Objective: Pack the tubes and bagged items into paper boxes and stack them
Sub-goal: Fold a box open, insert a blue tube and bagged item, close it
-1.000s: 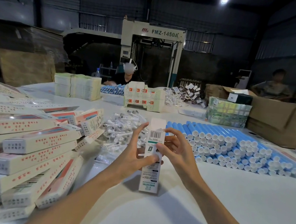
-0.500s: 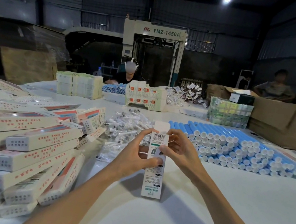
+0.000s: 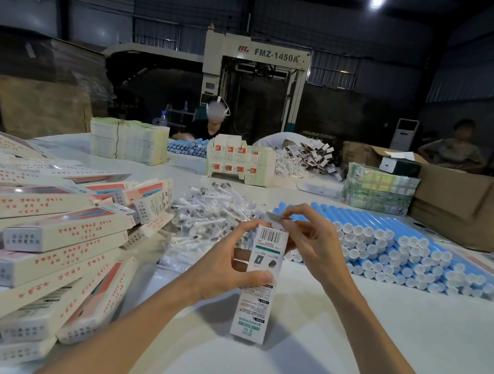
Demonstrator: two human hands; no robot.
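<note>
Head view, left to right, everything placed off the paper box [image 3: 259, 285] you've got upright in the middle.

Far left of it is a big pile of closed boxes [image 3: 37, 234]. A good chunk looks packed to me, but they lie heaped at angles rather than neatly stacked, so I'd say the stacking part needs work. Behind the box and slightly left sits a heap of bagged items [image 3: 212, 210], plenty left.

Your left grip [image 3: 226, 267] is wrapped round the box's middle, thumb across the printed front, fingers behind. Your right grip [image 3: 310, 245] is at the box's upper right, narrow, pinching the top flap [image 3: 279, 219], which stands open. Can't see inside, so no idea if it's filled. My guess is you're at the tuck-the-flap step.

Right of the box there's a wide bank of blue tubes [image 3: 390, 251] on the tabletop [image 3: 374, 352], loads to go. Can't tell if the box's bottom end touches the tabletop.
</note>
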